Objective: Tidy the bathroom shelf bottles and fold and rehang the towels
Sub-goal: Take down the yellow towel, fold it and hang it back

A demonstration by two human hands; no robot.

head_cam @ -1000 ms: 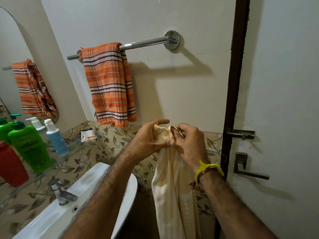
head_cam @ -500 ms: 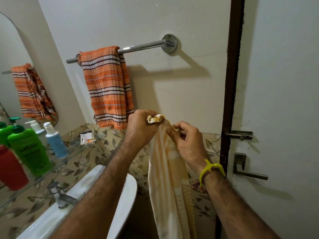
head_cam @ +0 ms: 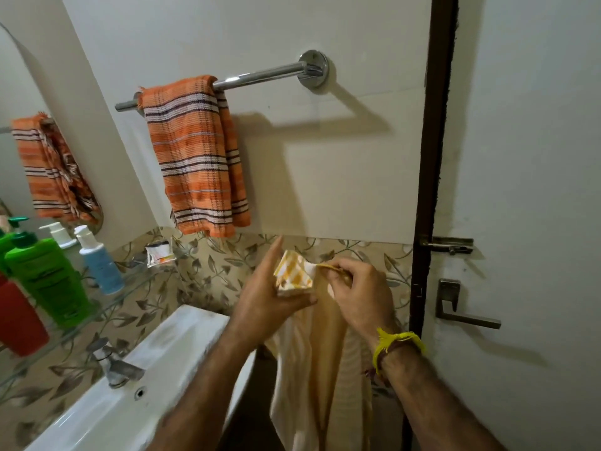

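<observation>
A cream and yellow striped towel (head_cam: 320, 369) hangs down in front of me, below the chrome towel bar (head_cam: 260, 78). My left hand (head_cam: 270, 294) holds its bunched top corner between thumb and fingers. My right hand (head_cam: 359, 291), with a yellow thread on the wrist, pinches the towel's edge just to the right. An orange striped towel (head_cam: 195, 157) hangs folded over the left part of the bar. On the glass shelf (head_cam: 107, 304) at left stand a green pump bottle (head_cam: 48, 278), a blue and white bottle (head_cam: 99, 260) and a red bottle (head_cam: 19, 323).
A white sink (head_cam: 156, 362) with a chrome tap (head_cam: 113, 366) sits below the shelf. A small sachet (head_cam: 159, 253) lies at the shelf's far end. A mirror fills the far left. The white door with its bolt (head_cam: 447, 244) and lever handle (head_cam: 461, 309) stands at right.
Both hands have dropped lower, away from the bar. The left hand has turned the towel's top corner outward, and the right hand has shifted along the edge to pinch it.
</observation>
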